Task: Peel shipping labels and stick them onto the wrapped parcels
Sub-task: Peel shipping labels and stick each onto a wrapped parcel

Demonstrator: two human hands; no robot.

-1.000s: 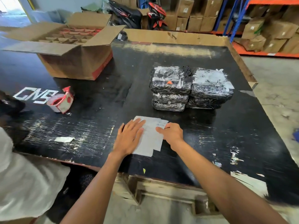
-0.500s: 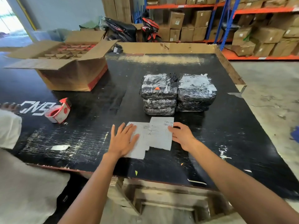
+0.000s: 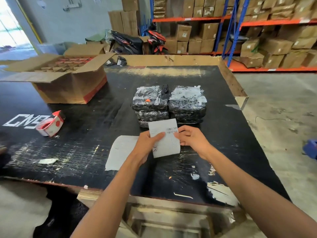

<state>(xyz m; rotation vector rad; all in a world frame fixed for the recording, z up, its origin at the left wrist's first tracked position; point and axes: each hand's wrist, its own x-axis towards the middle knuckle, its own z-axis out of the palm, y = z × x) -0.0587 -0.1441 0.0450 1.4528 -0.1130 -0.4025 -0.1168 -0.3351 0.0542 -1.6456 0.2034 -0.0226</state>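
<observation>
Both hands hold one white shipping label with a barcode, lifted off the black table in front of the parcels. My left hand pinches its left edge and my right hand grips its right edge. A second label sheet lies flat on the table just left of my left hand. Two side-by-side stacks of black plastic-wrapped parcels stand right behind the held label, which hides the lower front of the left stack.
A red and white tape dispenser lies at the left. An open cardboard box stands at the back left. A paper scrap rests near the front left edge. Shelves of cartons and motorbikes fill the background.
The top label has come off the table, out from under my flat hands, and is now held up in both hands. The other sheet stayed on the table.
</observation>
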